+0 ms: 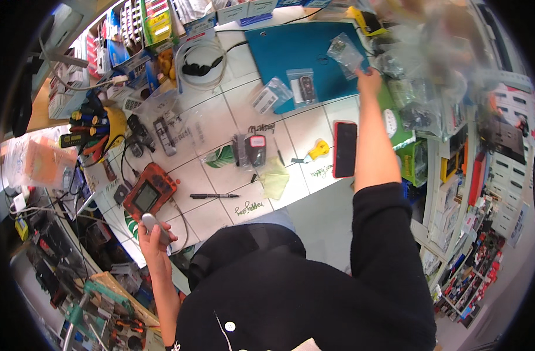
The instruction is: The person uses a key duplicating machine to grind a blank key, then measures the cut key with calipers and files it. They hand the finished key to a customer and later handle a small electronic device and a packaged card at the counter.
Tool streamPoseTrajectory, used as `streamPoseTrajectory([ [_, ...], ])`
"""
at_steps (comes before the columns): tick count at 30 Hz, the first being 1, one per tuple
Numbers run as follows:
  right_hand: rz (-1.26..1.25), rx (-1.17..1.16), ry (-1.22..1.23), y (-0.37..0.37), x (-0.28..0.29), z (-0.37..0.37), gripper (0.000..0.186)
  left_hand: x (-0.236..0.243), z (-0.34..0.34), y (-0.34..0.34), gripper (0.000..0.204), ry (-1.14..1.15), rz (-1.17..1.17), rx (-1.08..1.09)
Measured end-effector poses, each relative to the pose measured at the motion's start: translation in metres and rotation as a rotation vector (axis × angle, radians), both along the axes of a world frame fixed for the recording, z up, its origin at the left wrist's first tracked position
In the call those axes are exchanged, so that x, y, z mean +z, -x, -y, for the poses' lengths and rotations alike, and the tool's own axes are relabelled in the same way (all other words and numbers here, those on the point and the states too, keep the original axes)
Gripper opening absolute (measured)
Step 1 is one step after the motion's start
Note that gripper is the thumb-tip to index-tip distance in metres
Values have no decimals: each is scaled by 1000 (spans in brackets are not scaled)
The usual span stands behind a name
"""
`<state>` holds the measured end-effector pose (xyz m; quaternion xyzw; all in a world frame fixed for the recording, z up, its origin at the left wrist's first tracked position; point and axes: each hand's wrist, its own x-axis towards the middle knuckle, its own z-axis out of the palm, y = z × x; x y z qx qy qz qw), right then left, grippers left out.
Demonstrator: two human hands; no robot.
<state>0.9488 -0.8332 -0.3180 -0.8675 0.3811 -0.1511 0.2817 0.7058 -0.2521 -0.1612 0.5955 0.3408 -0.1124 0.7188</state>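
Note:
My left hand is closed around a small rounded silver-grey object, perhaps a key fob; its kind is not clear. Just beyond that hand lies an orange handheld device with a screen. My right arm stretches far forward, and my right hand pinches the edge of a clear plastic zip bag above a closed teal laptop. What the bag contains is too faint to make out. A bagged dark key fob rests at the laptop's near edge, beside another clear bag.
On the white tiled table are a red-edged phone, a yellow-handled cutter, a black pen, a yellowish cloth and a bagged fob. A yellow tool cup stands left; plastic bags crowd the right.

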Motion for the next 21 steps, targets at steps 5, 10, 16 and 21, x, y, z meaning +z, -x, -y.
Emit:
streamPoseTrajectory([
  [5,-169,12,-105,-15,-19,18,51,1,7,-4,32,-19,0,-17],
  [10,-141,-36,162,-12,-24,22,59,2,4,-4,28,-3,-12,37],
  [16,-187,23,-279,-13,-11,17,28,0,-5,-2,28,-24,11,28],
  [21,-81,88,-275,2,17,-16,22,-2,-9,0,28,-15,3,17],
])
